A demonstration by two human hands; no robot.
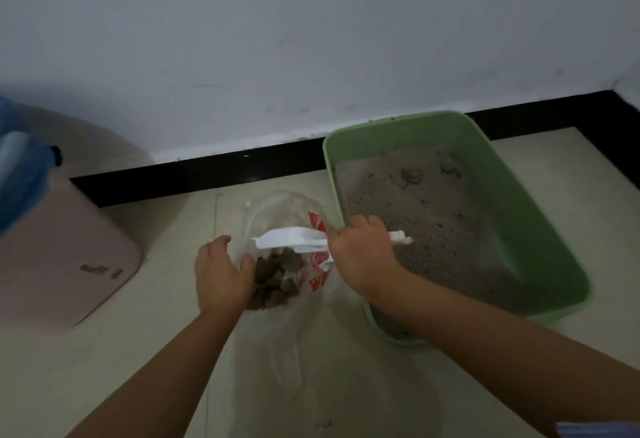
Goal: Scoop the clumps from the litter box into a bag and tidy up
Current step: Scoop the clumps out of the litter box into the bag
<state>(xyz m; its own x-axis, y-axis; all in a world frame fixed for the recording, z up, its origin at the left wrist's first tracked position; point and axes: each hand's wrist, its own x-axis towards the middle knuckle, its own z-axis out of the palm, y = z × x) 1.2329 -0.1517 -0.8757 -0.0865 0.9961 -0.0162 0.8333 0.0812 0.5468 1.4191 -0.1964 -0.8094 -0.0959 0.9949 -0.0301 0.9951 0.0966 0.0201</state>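
Note:
A green litter box [540, 230] full of grey litter stands on the floor at the right, with two clumps [412, 174] near its far end. Left of it lies a clear plastic bag [277, 209] with red print, holding several brown clumps [277, 275]. My right hand [363, 250] grips the handle of a white scoop [291, 238], whose blade is over the bag's mouth. My left hand [220, 271] holds the bag's left edge, thumb against the plastic.
A pink flat-topped object [62, 257] sits on the floor at the left, with something blue [20, 174] above it. A black skirting board [207, 169] and white wall run behind. Pale floor tiles [166, 316] lie in front.

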